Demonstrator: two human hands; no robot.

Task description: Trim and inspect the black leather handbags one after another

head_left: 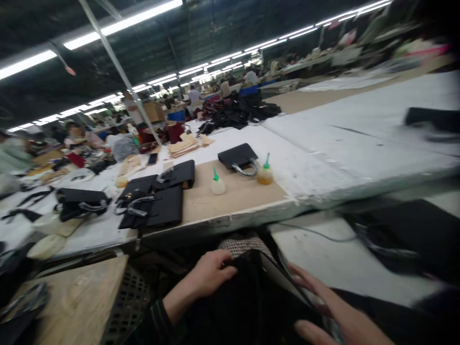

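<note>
Low in the middle of the view, a black handbag (266, 292) lies tilted over the lap, with a lighter edge along its upper right side. My left hand (212, 275) has its fingers curled at the bag's upper left edge. Along the right side, my right hand (323, 304) grips the bag between thumb and fingers, slightly blurred by motion. What looks like a plastic-wrapped handle shows partly beneath that hand. Past the table edge are a white squeeze bottle (217, 186) and an amber one (265, 175), both with green nozzles, beside another black handbag (237, 155).
More black handbags (161, 206) with wrapped handles lie on the white-covered table (323, 139). At lower left stands a wooden board (79, 297) by a plastic crate (127, 302). A black bag (406, 235) rests on the right surface. People sit farther back near dark pieces (240, 112).
</note>
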